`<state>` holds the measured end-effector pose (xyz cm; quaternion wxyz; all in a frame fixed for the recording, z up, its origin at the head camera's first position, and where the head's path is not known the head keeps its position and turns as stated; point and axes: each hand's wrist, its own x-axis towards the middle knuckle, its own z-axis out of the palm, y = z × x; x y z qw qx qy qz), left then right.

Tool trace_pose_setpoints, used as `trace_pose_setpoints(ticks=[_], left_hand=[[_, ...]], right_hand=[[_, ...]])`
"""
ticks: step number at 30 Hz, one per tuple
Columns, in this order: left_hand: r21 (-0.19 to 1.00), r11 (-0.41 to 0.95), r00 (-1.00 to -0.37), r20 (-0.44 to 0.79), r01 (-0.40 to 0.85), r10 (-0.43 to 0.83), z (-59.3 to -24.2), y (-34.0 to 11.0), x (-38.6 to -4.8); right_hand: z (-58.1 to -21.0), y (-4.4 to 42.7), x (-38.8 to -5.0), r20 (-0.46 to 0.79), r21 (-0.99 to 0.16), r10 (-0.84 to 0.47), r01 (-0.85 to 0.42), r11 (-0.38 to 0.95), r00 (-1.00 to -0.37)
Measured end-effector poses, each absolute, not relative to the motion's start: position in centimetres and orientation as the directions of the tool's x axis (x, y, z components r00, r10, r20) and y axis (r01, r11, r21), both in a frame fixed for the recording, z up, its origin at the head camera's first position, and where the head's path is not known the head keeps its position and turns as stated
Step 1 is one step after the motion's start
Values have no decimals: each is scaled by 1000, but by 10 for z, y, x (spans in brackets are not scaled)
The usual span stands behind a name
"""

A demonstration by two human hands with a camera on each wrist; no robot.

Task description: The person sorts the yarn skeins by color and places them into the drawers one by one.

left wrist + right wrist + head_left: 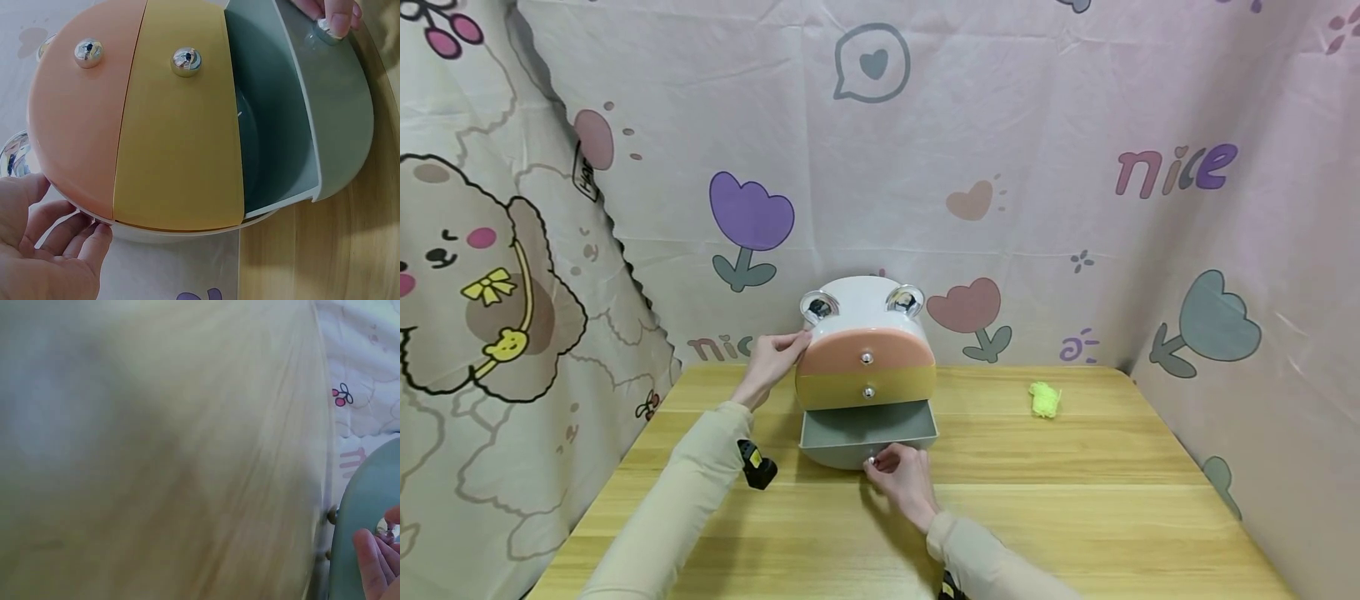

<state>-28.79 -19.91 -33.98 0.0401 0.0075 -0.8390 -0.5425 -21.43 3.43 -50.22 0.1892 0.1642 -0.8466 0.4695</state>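
Observation:
A small rounded storage box with a white top and two silver ring-shaped eyes stands on the table. Its orange drawer and yellow drawer are closed, each with a silver knob. The grey-green bottom drawer is pulled out, and no object shows in the visible part of its inside. My left hand touches the box's left side near the orange drawer, fingertips along the rim. With thumb and fingers, my right hand pinches the bottom drawer's silver knob.
A bright yellow-green fuzzy bundle lies on the wooden table, right of the box. Patterned curtain cloth hangs behind the table and along both sides. Each wrist wears a black device.

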Motion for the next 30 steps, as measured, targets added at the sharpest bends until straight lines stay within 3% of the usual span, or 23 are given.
trace_pose_setpoints(ticks=[30], left_hand=[[912, 408, -995, 80, 49, -60, -340, -197, -288]], right_hand=[[-501, 41, -202, 387, -803, -131, -403, 439, -913]])
